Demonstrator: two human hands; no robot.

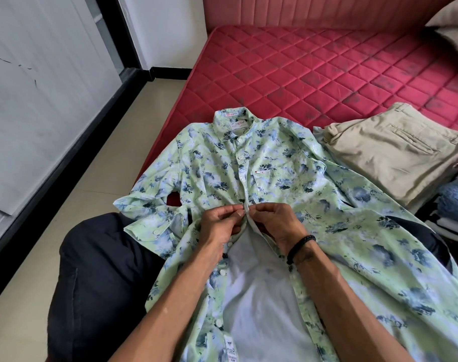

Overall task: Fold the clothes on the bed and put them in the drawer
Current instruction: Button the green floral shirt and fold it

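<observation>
Your left hand (pixel 222 220) and right hand (pixel 275 222) meet at the middle of the pale green button-up shirt with the blue floral print (pixel 288 184), each pinching one edge of the front placket between thumb and fingertips, knuckles nearly touching, as if working a button through its hole. Above your fingers the placket is closed up to the collar; below them it gapes open, showing the white inner side of the fabric, with loose white buttons (pixel 222 272) running down the left edge towards you. So you are midway down the buttoning, by the look of it, and the fold itself has not begun. The shirt lies face up right under your hands, collar pointing away from you, its lower half draped over your lap and dark trousers (pixel 97 270), one sleeve bunched at the left, the upper half resting on the red quilted mattress (pixel 314 64). Off to your right, touching the shirt's shoulder, lies a folded pair of beige trousers (pixel 395 152), which looks like work already done, and beyond it at the frame's edge a stack of darker clothes (pixel 455 205), too cropped to tell how it is folded. No drawer is in view, so storing everything is still ahead.
</observation>
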